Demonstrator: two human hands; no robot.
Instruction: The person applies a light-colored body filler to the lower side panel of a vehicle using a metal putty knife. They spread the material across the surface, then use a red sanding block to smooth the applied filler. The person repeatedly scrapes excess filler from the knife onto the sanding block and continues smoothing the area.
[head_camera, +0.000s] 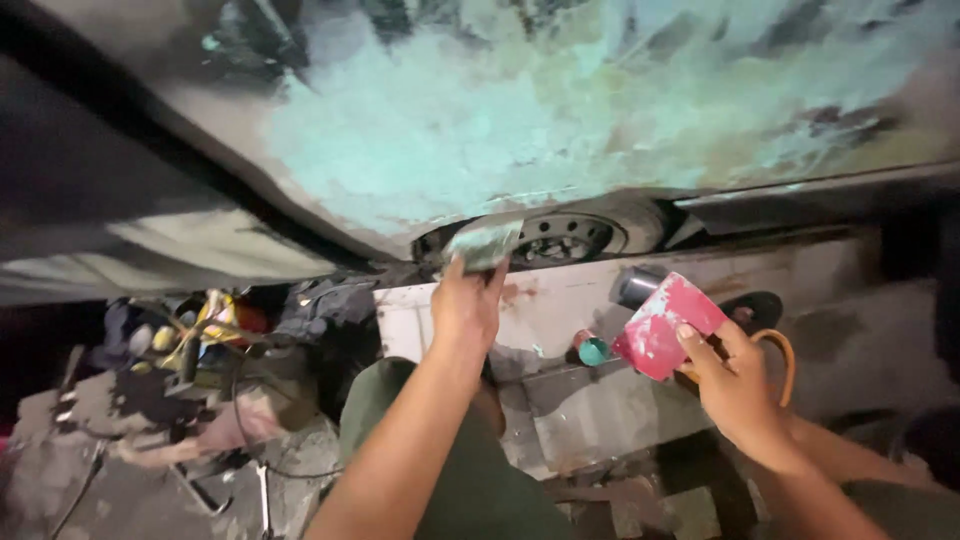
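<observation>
Overhead, a green-smeared spreader (484, 245) is gripped by the closed left hand (466, 308) and pressed to the filler-coated car panel (480, 120) near the wheel (565, 238). Right, a red scraper card (664, 325) is pinched in the right hand (735, 385).

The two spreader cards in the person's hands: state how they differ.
The card in the left hand, a greenish spreader, is raised to the car panel above the wheel. The red spreader in the right hand is held lower, away from the panel. Both are flat, putty-smeared cards.
</observation>
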